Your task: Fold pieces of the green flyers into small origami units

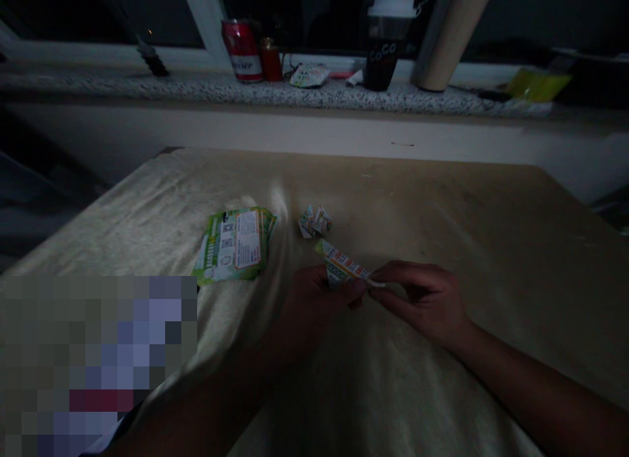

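Observation:
Between my two hands is a folded piece of printed paper (pixel 344 260) in white, green and orange, slanting down toward the right. My left hand (pixel 327 293) grips its lower side, with the thumb pressed on top. At its right end, my right hand (pixel 422 290) pinches the paper's narrow tip between thumb and fingertips. Just beyond the paper lies a small folded paper piece (pixel 314 221) with pointed corners and a similar print. To the left rests a stack of green and white printed leaflets (pixel 236 244).
A cloth-like cover lies on the table (pixel 491 247). Along the granite sill (pixel 196 86) behind it stand a red can (pixel 242 50), an orange lighter (pixel 270 60), a dark lidded cup (pixel 383 50) and a tan cylinder (pixel 452 37). A yellow packet (pixel 538 84) lies at the right. The lower left is pixelated.

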Available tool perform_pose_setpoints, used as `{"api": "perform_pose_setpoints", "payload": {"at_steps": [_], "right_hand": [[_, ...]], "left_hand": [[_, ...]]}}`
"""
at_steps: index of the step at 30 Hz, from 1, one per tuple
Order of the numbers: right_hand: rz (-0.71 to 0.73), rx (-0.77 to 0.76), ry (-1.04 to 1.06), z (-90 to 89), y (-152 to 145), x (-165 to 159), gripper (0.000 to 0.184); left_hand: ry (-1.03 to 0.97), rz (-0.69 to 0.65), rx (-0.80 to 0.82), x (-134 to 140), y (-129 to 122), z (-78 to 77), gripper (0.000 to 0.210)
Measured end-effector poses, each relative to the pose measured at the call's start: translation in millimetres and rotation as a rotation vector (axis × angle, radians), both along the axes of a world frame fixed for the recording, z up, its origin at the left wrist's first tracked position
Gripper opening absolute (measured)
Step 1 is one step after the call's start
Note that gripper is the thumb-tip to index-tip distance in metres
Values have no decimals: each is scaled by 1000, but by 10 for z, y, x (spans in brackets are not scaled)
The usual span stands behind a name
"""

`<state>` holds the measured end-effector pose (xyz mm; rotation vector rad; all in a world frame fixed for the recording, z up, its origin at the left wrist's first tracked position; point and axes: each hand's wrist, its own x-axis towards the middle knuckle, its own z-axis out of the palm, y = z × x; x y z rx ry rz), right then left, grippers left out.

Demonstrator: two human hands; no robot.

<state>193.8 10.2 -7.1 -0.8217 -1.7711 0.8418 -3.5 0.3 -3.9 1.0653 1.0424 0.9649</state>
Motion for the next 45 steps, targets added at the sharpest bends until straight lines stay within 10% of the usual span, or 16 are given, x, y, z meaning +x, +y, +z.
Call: {"api": "perform_pose_setpoints", "payload": {"at_steps": [23, 35, 45], "right_hand": [[35, -430, 116, 18, -16, -28, 14], [251, -279, -150, 14, -31, 41, 26], [260, -460, 29, 58, -32, 50, 35]], "left_hand": [[56, 21, 66, -1, -64, 15, 15], [-38, -98, -25, 7, -24, 32, 17], [-81, -137, -30, 39, -21, 30, 17]]}}
